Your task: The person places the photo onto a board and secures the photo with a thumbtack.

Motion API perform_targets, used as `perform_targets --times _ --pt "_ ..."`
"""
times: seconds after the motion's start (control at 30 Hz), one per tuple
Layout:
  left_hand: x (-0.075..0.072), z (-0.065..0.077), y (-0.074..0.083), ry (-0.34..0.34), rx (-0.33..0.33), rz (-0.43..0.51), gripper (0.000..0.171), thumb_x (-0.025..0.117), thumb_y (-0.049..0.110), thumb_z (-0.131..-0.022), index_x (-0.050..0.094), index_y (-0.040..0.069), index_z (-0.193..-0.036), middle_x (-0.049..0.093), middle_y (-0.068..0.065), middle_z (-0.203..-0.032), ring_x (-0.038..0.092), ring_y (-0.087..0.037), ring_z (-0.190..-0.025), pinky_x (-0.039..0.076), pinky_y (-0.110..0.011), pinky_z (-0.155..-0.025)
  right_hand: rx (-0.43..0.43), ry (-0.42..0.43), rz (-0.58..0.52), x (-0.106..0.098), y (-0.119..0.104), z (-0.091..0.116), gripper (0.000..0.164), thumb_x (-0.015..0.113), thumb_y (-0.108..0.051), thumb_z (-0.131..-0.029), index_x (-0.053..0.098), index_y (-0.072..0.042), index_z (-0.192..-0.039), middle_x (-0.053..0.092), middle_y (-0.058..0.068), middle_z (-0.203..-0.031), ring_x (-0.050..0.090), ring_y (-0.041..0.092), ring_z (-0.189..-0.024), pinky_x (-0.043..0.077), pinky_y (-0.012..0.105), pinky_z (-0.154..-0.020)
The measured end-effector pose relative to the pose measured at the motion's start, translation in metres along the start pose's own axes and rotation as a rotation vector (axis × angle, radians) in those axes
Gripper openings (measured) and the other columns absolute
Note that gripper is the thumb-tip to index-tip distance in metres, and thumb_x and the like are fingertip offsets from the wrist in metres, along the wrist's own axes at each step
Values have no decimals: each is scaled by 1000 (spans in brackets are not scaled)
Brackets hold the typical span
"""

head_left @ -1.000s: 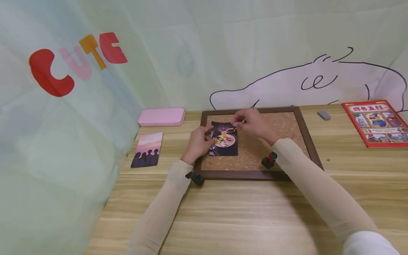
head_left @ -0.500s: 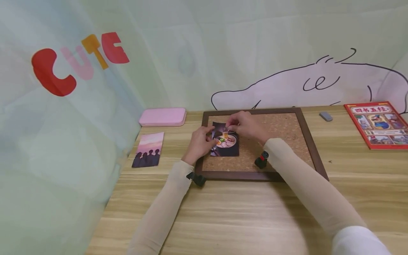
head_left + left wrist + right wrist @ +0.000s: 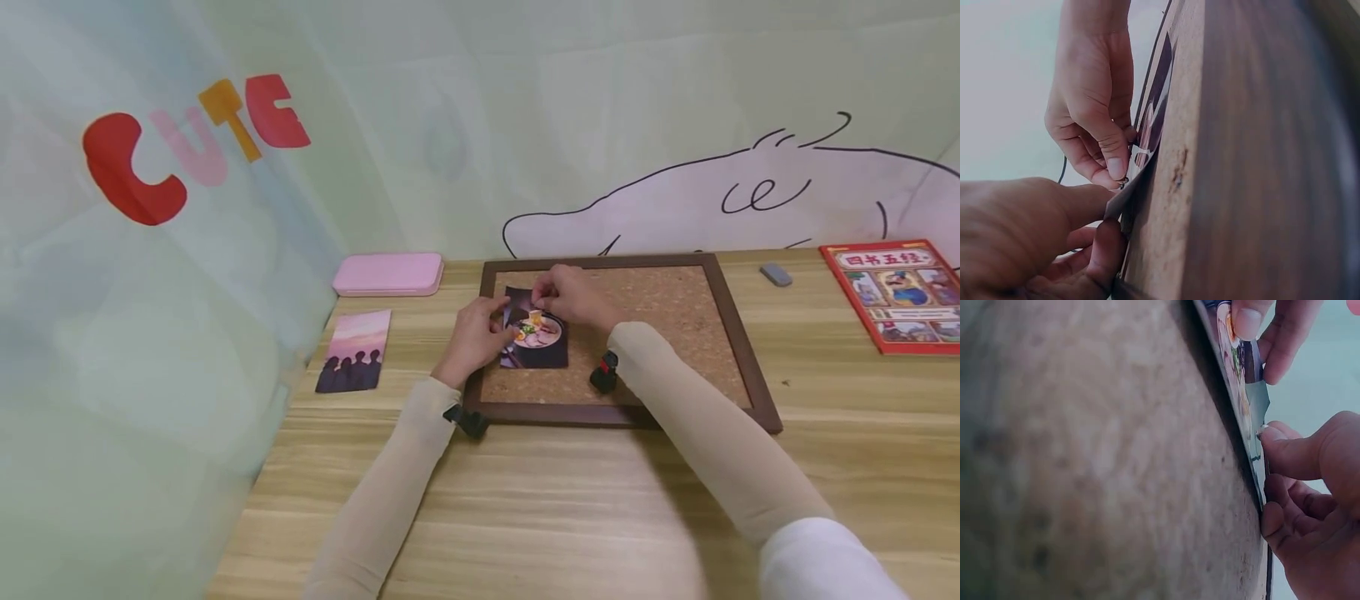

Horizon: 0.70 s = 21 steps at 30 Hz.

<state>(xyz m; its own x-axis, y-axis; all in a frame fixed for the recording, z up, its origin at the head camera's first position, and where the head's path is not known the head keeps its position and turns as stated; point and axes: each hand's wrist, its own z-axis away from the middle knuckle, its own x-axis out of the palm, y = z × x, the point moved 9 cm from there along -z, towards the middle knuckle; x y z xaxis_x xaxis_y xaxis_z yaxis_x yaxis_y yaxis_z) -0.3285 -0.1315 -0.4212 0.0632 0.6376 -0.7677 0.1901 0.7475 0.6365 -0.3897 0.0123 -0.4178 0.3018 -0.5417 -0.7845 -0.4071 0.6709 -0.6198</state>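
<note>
Ramen photo (image 3: 540, 337): lies over the board (image 3: 663, 300), toward nine o'clock of its centre, dark with a bowl printed on it; from the left wrist I see its held edge bent up off the cork.
Left hand (image 3: 476, 333): comes in from seven o'clock and grips the photo's nine o'clock edge, finger above, thumb to the edge.
Right hand (image 3: 570, 293): reaches in from four o'clock, thumb and finger pinching a tiny piece (image 3: 1264, 430) against or just above the photo's upper part; it is too small for me to name, and I cannot tell whether it touches.
Board: brown frame around cork, flat on the wooden surface (image 3: 525, 508).
Nine o'clock of the board: a sunset photo (image 3: 354, 350) with four dark figures.
Just past nine: a pink case (image 3: 387, 275).
Two o'clock: a grey block (image 3: 776, 273).
Nearly three: a red-bordered book (image 3: 907, 300).
Eleven o'clock, on the wall (image 3: 420, 83): coloured letters reading CUTE.
</note>
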Motion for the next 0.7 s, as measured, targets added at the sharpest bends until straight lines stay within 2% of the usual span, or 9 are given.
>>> perform_targets --times 0.33,0.7 --pt "1 0 0 -9 -16 -5 57 76 13 -98 59 1 -151 63 -18 -118 58 -15 -79 41 -20 -64 27 10 -26 0 5 -3 13 67 -4 -102 80 -4 -102 77 10 -95 62 22 -87 46 33 -81" --pt "1 0 1 0 10 -30 56 77 13 -97 61 0 -149 64 -17 -114 59 -16 -79 42 -23 -69 164 -8 -63 1 14 -10 16 69 -14 -102 80 -4 -107 76 11 -103 61 23 -92 46 31 -78"
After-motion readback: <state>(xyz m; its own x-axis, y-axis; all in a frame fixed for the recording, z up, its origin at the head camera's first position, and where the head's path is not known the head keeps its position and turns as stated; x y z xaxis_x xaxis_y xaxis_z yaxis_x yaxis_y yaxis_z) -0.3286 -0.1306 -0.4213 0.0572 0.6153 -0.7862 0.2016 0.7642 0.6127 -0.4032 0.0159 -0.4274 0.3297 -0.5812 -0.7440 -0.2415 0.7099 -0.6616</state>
